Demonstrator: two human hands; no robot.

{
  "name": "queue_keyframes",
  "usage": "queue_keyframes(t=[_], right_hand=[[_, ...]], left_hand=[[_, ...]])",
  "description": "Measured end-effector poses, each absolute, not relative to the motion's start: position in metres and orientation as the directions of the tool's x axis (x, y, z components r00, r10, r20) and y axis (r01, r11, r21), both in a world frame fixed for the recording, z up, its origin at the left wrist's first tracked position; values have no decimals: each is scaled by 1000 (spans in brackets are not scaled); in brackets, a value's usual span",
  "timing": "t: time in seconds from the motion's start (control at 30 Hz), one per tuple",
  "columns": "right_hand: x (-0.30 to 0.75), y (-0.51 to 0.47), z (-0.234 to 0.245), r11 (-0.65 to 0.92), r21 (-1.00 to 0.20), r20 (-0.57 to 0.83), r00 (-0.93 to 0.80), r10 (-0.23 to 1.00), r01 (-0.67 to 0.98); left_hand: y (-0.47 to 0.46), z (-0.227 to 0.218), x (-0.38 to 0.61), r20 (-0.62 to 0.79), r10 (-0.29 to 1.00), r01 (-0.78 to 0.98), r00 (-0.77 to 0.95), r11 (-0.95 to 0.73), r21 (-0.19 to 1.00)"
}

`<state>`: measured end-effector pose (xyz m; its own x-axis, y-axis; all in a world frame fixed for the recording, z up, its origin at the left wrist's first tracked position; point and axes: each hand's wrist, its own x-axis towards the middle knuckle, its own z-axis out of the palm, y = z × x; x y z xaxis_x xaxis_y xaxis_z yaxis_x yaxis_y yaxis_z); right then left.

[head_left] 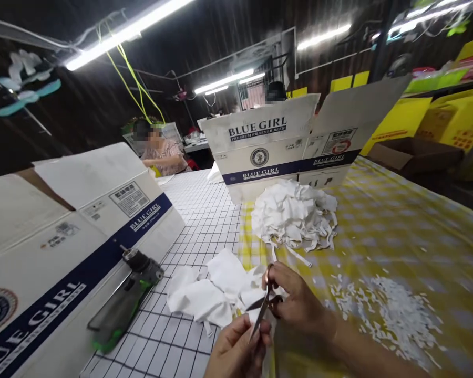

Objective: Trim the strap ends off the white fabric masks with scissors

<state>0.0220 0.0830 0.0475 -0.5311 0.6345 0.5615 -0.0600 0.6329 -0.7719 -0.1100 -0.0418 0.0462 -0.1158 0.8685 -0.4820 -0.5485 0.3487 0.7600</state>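
Observation:
My right hand (299,304) is closed round the handles of small scissors (262,310), blades pointing down toward my left hand. My left hand (236,352), at the bottom edge, pinches a small white piece that I can barely make out at the blade tips. Just left of both hands lies a loose heap of white fabric pieces (213,291). A bigger pile of white fabric pieces (295,215) sits farther back on the yellow checked tablecloth (398,226).
A Blue Girl carton (63,252) lies at the left with a water bottle (126,299) leaning on it. Another open Blue Girl carton (276,147) stands behind the big pile. White snippets (390,310) litter the right. A seated person (161,152) works at the far end.

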Motion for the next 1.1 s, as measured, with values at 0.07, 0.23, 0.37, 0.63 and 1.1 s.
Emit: queue_keyframes(t=[0.07, 0.23, 0.37, 0.63, 1.1], right_hand=[[29, 83, 43, 500, -865, 452, -505, 735, -46], [58, 93, 35, 121, -987, 162, -566, 808, -108], [69, 105, 30, 12, -992, 77, -530, 845, -126], [60, 84, 8, -145, -978, -69, -419, 905, -152], [126, 42, 11, 179, -940, -8, -540, 841, 292]], left_hand=[[-34, 57, -108, -493, 864, -524, -105, 374, 765], [-25, 71, -95, -405, 905, -533, -132, 279, 798], [-20, 66, -86, -427, 904, -508, 23, 378, 774], [-23, 65, -80, -224, 975, -214, -5, 217, 952], [-4, 42, -46, -113, 955, -339, -273, 14, 941]])
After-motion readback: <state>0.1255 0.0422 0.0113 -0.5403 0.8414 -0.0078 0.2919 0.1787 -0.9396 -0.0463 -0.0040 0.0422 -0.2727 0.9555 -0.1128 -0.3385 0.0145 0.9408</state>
